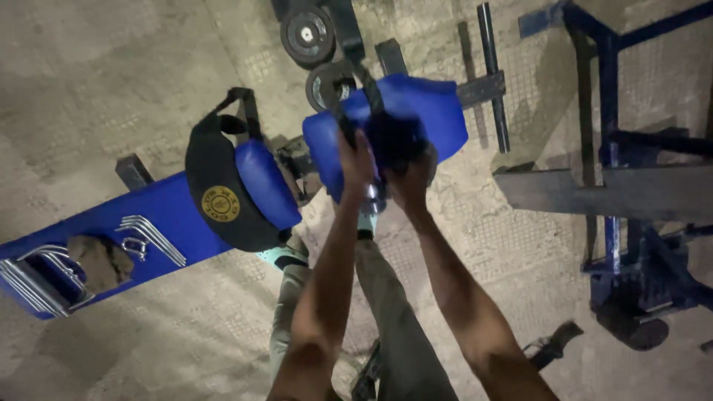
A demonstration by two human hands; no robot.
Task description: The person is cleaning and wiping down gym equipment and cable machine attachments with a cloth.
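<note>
A: Below the camera, two hands: left hand [358, 160] and right hand [411, 178], both up at a black strap [369, 89] in front of one blue roller pad [386, 130].

B: Grip?

A: Left fingers closed round the strap. Right looks curled on something dark beside it; blurred, cannot tell what or how tight.

B: Counts?

A: Two round weight plates [308, 33] on the floor above the pad. One blue bench [111, 238], torn patch in its cover. One black belt [219, 197] with a round yellow badge, lying on the bench end. One blue steel frame [609, 126] at right, cut off by the edge. One dark bar [492, 74] on the floor.

B: Hidden?

A: Strap's lower end behind the hands. Small shiny piece between the wrists, unreadable. Legs mostly behind the forearms.
</note>
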